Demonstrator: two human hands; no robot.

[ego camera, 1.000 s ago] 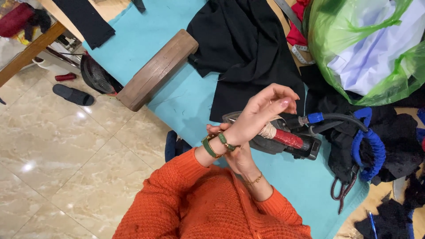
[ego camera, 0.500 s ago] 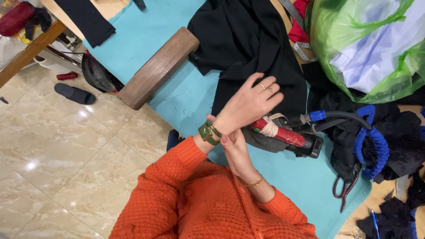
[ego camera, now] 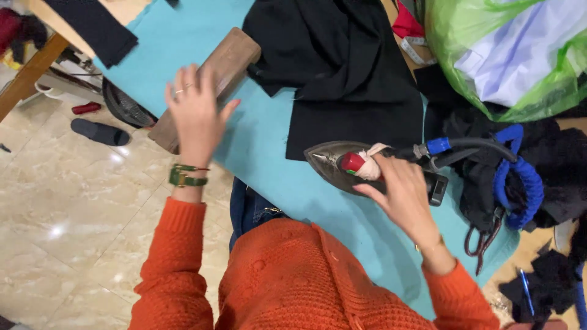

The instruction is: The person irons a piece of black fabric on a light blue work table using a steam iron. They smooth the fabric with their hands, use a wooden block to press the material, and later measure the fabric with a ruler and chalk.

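Right hand [ego camera: 400,186] wrapped around iron [ego camera: 342,165] handle on teal board [ego camera: 269,171], nose pointing left toward black cloth [ego camera: 348,116]. Left hand [ego camera: 194,110] open, fingers spread, hovering by wooden block [ego camera: 229,58], nearer to it than to iron.

One iron [ego camera: 351,168] sits on the teal board [ego camera: 275,177], one wooden block [ego camera: 214,79] left of it, one pair of scissors [ego camera: 483,241] right, two hands above.
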